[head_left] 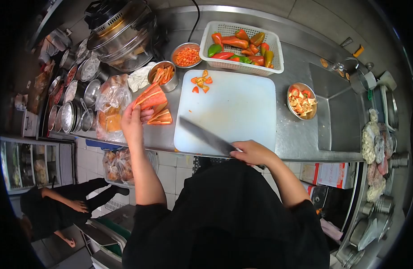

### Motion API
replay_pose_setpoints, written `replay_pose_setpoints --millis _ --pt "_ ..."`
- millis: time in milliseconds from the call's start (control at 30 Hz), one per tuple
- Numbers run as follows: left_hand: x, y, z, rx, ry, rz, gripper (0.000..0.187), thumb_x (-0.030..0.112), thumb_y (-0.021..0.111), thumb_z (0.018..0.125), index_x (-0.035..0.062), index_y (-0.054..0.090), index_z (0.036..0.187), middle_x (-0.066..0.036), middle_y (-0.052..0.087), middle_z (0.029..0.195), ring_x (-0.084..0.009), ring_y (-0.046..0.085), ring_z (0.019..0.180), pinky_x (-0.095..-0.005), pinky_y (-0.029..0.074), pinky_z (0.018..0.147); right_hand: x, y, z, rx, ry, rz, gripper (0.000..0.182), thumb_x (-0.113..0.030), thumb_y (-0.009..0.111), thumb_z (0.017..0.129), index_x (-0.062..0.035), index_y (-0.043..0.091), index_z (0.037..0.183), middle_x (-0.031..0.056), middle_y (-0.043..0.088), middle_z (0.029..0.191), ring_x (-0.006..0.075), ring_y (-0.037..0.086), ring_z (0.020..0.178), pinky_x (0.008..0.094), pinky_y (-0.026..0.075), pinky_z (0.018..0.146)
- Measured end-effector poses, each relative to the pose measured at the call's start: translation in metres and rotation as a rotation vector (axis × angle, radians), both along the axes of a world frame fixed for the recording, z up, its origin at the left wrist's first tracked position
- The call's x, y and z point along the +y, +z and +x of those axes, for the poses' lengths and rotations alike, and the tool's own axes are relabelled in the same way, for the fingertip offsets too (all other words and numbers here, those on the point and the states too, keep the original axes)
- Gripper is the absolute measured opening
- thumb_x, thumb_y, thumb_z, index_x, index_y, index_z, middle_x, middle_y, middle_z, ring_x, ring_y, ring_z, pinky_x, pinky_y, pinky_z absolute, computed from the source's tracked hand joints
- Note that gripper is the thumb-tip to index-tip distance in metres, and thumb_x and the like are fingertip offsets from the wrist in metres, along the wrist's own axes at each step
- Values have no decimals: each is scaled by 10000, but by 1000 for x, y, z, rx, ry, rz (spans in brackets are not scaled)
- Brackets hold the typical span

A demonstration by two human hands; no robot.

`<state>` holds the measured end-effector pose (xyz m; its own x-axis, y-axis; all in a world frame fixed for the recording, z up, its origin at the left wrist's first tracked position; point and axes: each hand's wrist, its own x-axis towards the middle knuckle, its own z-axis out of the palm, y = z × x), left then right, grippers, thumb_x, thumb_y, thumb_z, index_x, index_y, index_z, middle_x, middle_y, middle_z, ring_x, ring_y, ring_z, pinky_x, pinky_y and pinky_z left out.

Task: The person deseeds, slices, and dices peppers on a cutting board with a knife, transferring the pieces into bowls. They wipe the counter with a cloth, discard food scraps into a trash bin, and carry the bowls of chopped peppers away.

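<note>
My left hand (pixel 134 121) is closed around an opened piece of red pepper (pixel 151 97), held left of the white cutting board (pixel 255 116). More cut pepper pieces (pixel 161 117) lie on the steel counter just beside it. In my right hand (pixel 251 153) is the handle of a large kitchen knife (pixel 205 136), its blade pointing left across the board's front part. Small pepper pieces (pixel 201 82) sit at the board's back left corner. Behind them stands a metal bowl of diced red pepper (pixel 187 56), and a metal container holds pepper strips (pixel 163 75).
A white basket (pixel 280 60) of whole peppers stands behind the board. To the right, a bowl of pepper scraps (pixel 302 102) sits near the sink (pixel 341 121). Plastic bags (pixel 112 107) and several metal containers fill the left side. Another person (pixel 58 206) is at lower left.
</note>
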<state>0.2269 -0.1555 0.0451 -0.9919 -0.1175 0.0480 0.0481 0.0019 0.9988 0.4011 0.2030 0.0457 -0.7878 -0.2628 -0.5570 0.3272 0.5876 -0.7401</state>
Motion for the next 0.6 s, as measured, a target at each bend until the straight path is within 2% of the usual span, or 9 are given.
replay_pose_setpoints --millis 33,67,133,167,267,300,467,567,600 --pt "1 -1 0 -13 5 14 290 171 507 1067 -34 615 1243 -152 750 894 -181 729 730 -273 573 653 -6 -10 -9 -96 106 -56 299 -289 562 1011 6 612 1021 179 657 725 227 633 521 375 514 538" --pt "1 -3 0 -26 10 27 291 170 503 1068 -32 611 1248 -153 749 891 -181 728 722 -275 572 645 -10 -16 -15 -95 101 -52 299 -289 562 1011 6 612 1021 179 657 725 227 633 521 375 514 538" --pt "-3 -6 0 -38 1 27 292 167 499 1068 -33 607 1250 -156 749 896 -180 727 722 -275 570 642 -14 -25 -24 -58 -13 -99 289 -279 558 1018 6 604 1015 118 619 688 156 564 442 336 462 435" --pt "-6 -9 0 -52 -6 24 293 164 495 1068 -35 604 1252 -158 748 900 -179 726 722 -275 568 640 -12 -30 -23 -59 -15 -94 289 -279 558 1018 6 604 1015 118 619 688 156 564 442 336 462 435" --pt "-14 -20 4 -39 -1 24 300 137 485 1070 -42 603 1280 -148 744 964 -184 742 784 -259 570 667 10 -46 -9 -87 -326 -201 230 -241 582 1009 -11 594 1011 53 556 670 148 529 446 319 436 379" --pt "-17 -23 5 -38 -2 27 300 137 485 1070 -42 603 1280 -148 744 964 -184 742 784 -259 570 667 20 -47 -1 -86 -327 -198 230 -241 582 1009 -11 594 1011 53 556 670 148 529 446 319 436 379" --pt "-8 -34 9 -114 -24 9 305 124 488 1061 -56 605 1278 -156 746 939 -181 737 759 -254 561 645 85 -50 30 -38 -773 -203 189 -217 588 1007 -31 555 1009 26 533 654 121 486 448 315 420 369" --pt "10 -53 10 -155 -180 -46 296 119 493 1057 -57 605 1267 -153 744 893 -176 732 740 -253 556 621 122 -47 44 11 -874 -163 164 -207 590 1002 -47 554 999 16 529 644 117 480 443 316 411 363" --pt "27 -50 15 -195 -209 -33 285 118 502 1053 -48 610 1257 -153 743 866 -170 729 729 -256 553 602 127 -41 48 14 -923 -133 186 -218 595 999 -65 536 911 19 538 628 132 481 421 315 404 360"
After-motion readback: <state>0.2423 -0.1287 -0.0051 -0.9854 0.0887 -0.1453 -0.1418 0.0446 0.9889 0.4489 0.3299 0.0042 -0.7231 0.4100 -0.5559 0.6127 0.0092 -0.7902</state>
